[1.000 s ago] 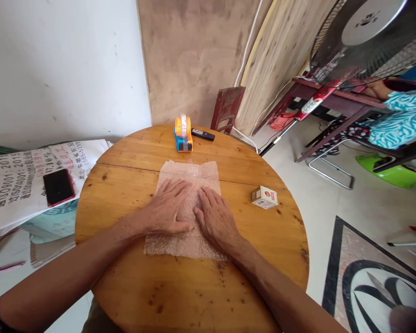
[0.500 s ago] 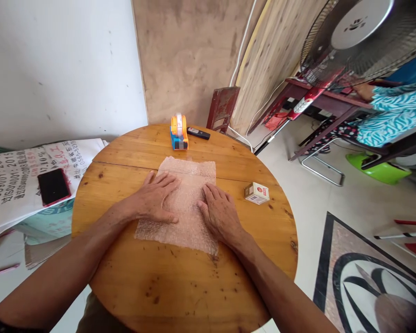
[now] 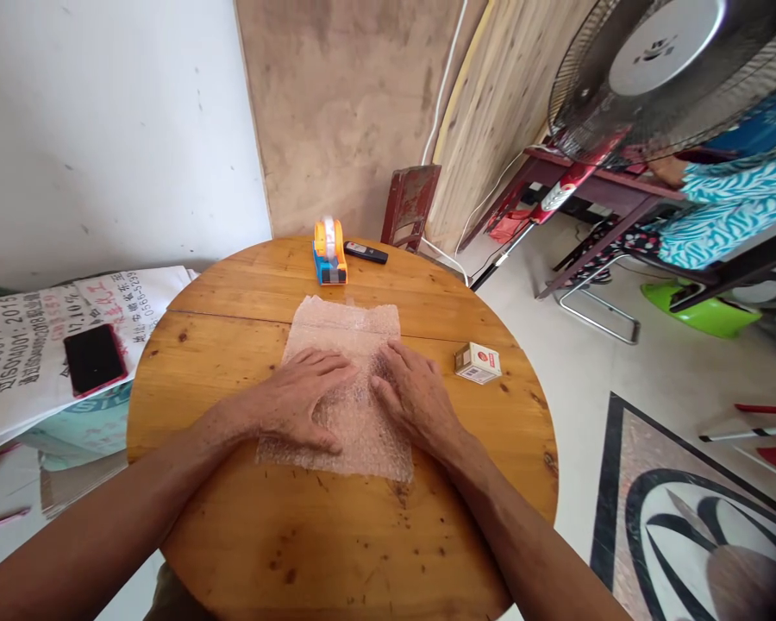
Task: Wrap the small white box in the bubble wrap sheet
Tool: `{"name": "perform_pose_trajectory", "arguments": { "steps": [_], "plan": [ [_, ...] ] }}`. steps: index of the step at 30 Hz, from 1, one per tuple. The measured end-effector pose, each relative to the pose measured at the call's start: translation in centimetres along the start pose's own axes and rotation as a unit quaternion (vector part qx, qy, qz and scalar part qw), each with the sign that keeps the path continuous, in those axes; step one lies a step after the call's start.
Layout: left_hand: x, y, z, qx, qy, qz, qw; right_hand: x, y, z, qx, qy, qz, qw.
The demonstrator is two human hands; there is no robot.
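Note:
A sheet of clear bubble wrap (image 3: 362,440) lies flat on the round wooden table (image 3: 336,552). My left hand (image 3: 303,392) rests on its left half, fingers stretched out and thumb apart. On its right side lies my right hand (image 3: 417,392), fingers extended toward the far edge and thumb spread inward. Neither hand grips anything. To the right of my right hand stands a small cream-and-red box (image 3: 478,363). Beyond the wrap is an orange and blue tape dispenser (image 3: 329,252) with a roll of clear tape.
A black remote-like device (image 3: 366,252) lies beside the dispenser. At left, a phone (image 3: 95,360) rests on printed white sacks (image 3: 13,345). A wooden chair (image 3: 410,205) touches the far side. A standing fan (image 3: 660,69) and a person in a patterned sleeve (image 3: 730,207) are at right.
My left hand has slid to the right and slightly nearer me across the bubble wrap. The right hand has barely shifted. The camera view has moved slightly.

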State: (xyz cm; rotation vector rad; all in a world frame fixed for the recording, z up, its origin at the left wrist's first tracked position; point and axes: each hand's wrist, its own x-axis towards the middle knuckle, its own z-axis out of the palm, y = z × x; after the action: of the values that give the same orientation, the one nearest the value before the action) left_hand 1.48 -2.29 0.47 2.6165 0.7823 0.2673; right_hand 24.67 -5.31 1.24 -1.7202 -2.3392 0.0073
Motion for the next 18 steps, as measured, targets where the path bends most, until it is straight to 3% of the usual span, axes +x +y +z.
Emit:
{"name": "perform_pose_trajectory", "arguments": {
  "steps": [4,6,8,11,14,18],
  "plan": [
    [0.0,0.1,-0.2,-0.008,-0.002,0.007,1.000,-0.1,3.5,-2.2,0.029,0.089,-0.004,0.996],
    [0.0,0.0,-0.2,-0.012,-0.002,0.008,1.000,-0.7,6.5,-3.5,0.017,0.142,0.044,0.989],
    [0.0,-0.1,-0.1,-0.015,0.002,0.011,1.000,-1.5,9.6,-4.6,-0.010,0.132,0.101,0.986],
    [0.0,-0.2,0.0,-0.017,0.011,0.012,1.000,-2.7,13.0,-5.2,-0.035,0.047,0.198,0.978],
    [0.1,0.0,-0.1,-0.016,0.014,0.009,1.000,-3.4,14.0,-5.0,0.021,0.000,0.238,0.971],
    [-0.2,0.8,-0.7,-0.015,-0.015,-0.041,0.999,-3.8,11.8,-6.2,0.157,0.075,0.214,0.961]
  ]
}}
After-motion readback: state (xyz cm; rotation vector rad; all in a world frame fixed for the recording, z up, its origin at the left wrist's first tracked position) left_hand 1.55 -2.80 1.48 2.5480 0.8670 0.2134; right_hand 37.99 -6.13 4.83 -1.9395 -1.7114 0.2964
